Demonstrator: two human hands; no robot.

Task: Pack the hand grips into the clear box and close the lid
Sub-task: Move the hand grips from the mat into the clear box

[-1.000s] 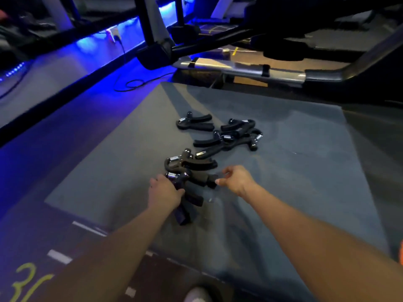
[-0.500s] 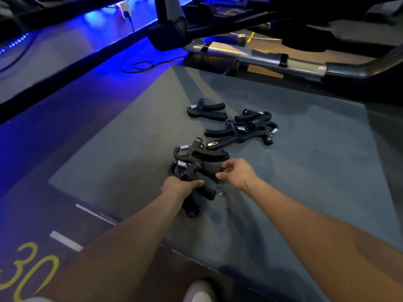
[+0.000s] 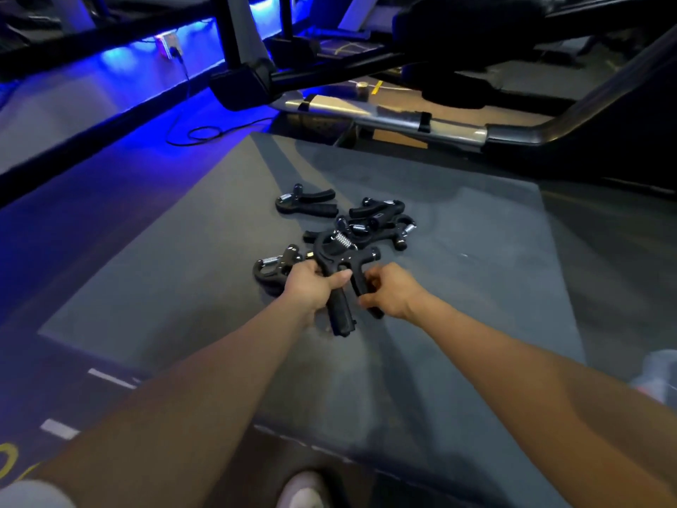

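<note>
**Grey mat, blue glow: one hand grip lifted from the pile**

Dark gym flooring runs along the near edge, with white dashes (image 3: 110,378) and part of a yellow painted figure (image 3: 9,467) at the bottom left, too cropped to read. A pale shoe toe (image 3: 300,491) shows at the bottom middle. On the floor lies a grey mat (image 3: 476,287) that carries everything.

Both bare forearms reach out over the mat. The left hand (image 3: 311,287) is curled round one handle of a black hand grip (image 3: 339,273), holding it with its spring end pointing away. The right hand (image 3: 390,289) pinches the other handle of the same hand grip.

Just left of the left hand, a second grip (image 3: 273,267) lies on the mat. Beyond the hands sits a tangled cluster of grips (image 3: 377,223), and a lone grip (image 3: 306,203) lies apart to its left.

At the right edge, a blurred clear container (image 3: 659,375) shows partly; I cannot tell whether it is the box.

Farther off stand black machine frames (image 3: 249,78) and a silver rail (image 3: 384,115). Blue strip light washes the floor at left, where a black cable (image 3: 198,133) loops away from a wall socket (image 3: 168,44). No writing is legible.
</note>
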